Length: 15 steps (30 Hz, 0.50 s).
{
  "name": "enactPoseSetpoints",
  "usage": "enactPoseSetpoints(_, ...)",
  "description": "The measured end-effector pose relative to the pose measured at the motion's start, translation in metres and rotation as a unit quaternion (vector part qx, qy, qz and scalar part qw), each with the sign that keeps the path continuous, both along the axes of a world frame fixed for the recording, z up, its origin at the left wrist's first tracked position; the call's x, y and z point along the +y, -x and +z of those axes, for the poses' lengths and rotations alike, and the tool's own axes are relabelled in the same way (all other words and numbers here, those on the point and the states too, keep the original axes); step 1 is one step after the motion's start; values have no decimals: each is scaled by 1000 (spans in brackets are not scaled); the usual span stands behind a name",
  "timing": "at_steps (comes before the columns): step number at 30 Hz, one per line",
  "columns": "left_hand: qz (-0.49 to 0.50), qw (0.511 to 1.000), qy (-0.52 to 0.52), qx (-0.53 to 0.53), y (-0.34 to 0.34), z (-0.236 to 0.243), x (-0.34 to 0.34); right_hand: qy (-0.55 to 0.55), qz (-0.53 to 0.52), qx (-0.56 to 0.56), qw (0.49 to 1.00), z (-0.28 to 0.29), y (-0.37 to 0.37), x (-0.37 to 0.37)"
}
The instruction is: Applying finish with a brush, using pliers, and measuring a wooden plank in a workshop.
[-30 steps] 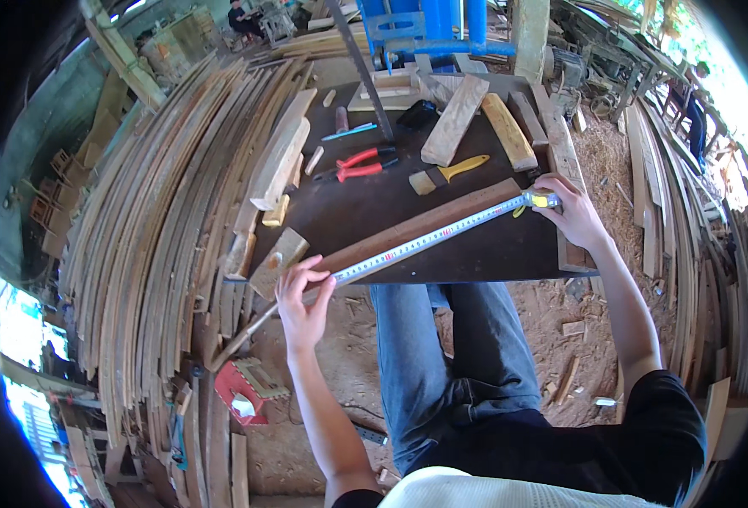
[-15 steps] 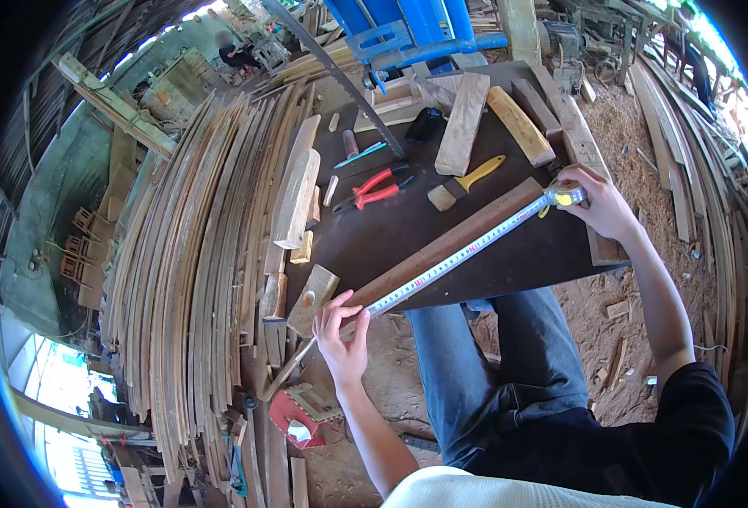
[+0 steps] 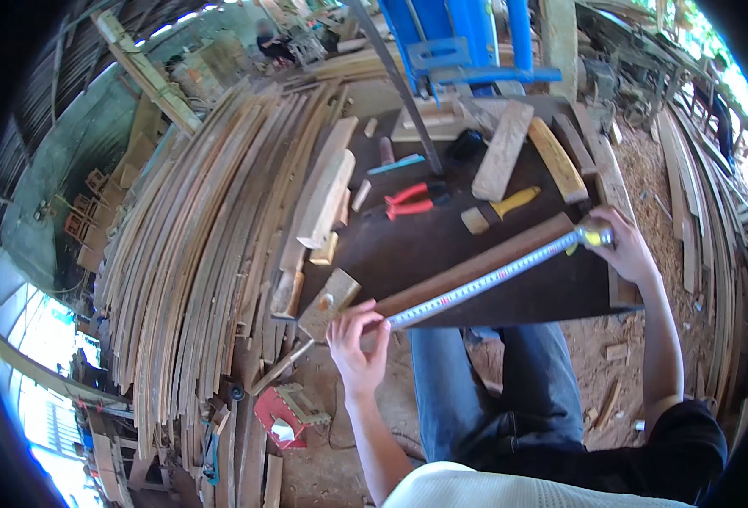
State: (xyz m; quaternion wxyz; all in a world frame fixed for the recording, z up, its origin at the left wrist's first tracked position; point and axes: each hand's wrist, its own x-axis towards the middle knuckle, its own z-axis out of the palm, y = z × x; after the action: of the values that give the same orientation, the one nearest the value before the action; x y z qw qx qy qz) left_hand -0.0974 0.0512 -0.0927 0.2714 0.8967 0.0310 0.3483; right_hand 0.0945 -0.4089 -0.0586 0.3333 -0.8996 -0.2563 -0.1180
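Note:
A tape measure (image 3: 596,237) has its white blade (image 3: 484,280) pulled out along a narrow brown wooden strip (image 3: 475,269) at the near edge of the dark worktable. My right hand (image 3: 629,247) is closed around the tape case at the strip's right end. At the other end, my left hand (image 3: 358,351) pinches the blade's end against the strip, its fingertips covering that end. A wooden mallet (image 3: 331,296) lies just beyond my left hand. Past the strip are red-handled pliers (image 3: 411,201) and a yellow-handled brush (image 3: 516,201).
Wood blocks (image 3: 502,152) lie at the table's far right, with more blocks (image 3: 327,199) along its left edge. A saw blade (image 3: 408,97) rises over the table before a blue machine (image 3: 454,42). Long boards (image 3: 213,245) are stacked left; a red box (image 3: 281,417) sits below.
The view has shifted, so the table and both hands appear lower and slightly further right. Both hands keep their hold, and the tape still lies along the strip.

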Motion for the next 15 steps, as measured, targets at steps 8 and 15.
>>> enactPoseSetpoints(8, -17, 1000, -16, 21, 1, 1, 1, -11, -7, 1, 1000, 1, -2, 1)
enactPoseSetpoints(15, -5, 1000, -16, 16, -1, 0, 1, -20, 2, 1, 1000, 3, 1, 0)
